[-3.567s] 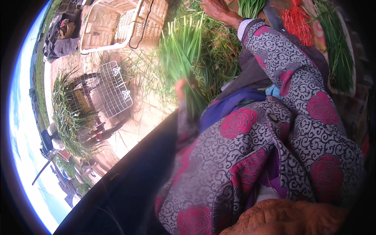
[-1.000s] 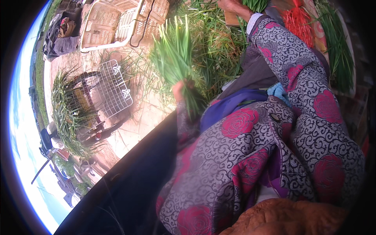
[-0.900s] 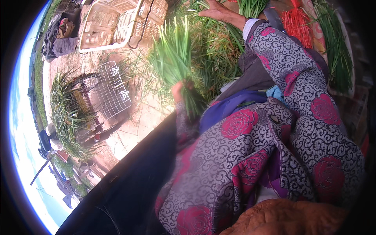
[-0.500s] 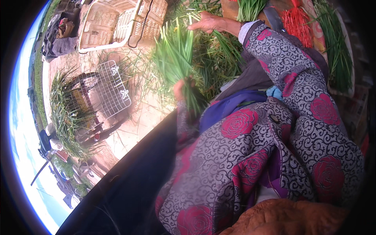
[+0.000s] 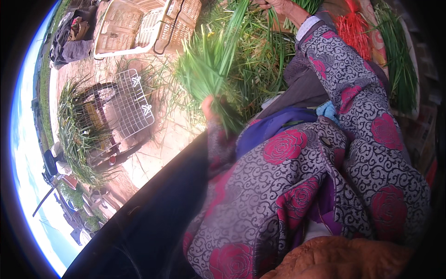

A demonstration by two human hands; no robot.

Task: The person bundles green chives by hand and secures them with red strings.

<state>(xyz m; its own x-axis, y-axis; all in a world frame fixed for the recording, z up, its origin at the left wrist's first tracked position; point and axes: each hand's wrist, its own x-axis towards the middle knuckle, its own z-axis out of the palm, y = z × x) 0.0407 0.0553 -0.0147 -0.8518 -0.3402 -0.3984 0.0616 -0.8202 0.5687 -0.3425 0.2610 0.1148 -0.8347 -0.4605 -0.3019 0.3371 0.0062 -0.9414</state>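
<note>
Leaf bunch (image 5: 204, 69): long green blades fanned upward from the left hand, just left of the leaf pile and below the crate's lower right corner.
Left hand (image 5: 211, 109): closed around the bunch's lower part; stems stick out below the fist, close to the jacket (image 5: 283, 149).
Right hand (image 5: 275, 5): at the upper rim, partly cut off; fingers bent near long blades. I cannot tell whether it grips any.
Leaf pile (image 5: 260, 60): loose blades, green and yellowed, filling the space between the bunch and the right sleeve (image 5: 346, 79).
Crate (image 5: 147, 29): pale plastic, open; its front rim runs well left of the right hand.
Wire rack (image 5: 134, 102): white grid, its right edge well apart from the left hand.
Pale ground (image 5: 169, 144): a sunlit strip between rack and left hand, narrowing toward the dark slanting edge (image 5: 153, 218), probably something worn, though blurred.
Red strings (image 5: 353, 35): beyond the right sleeve, beside more green leaves (image 5: 397, 65).
</note>
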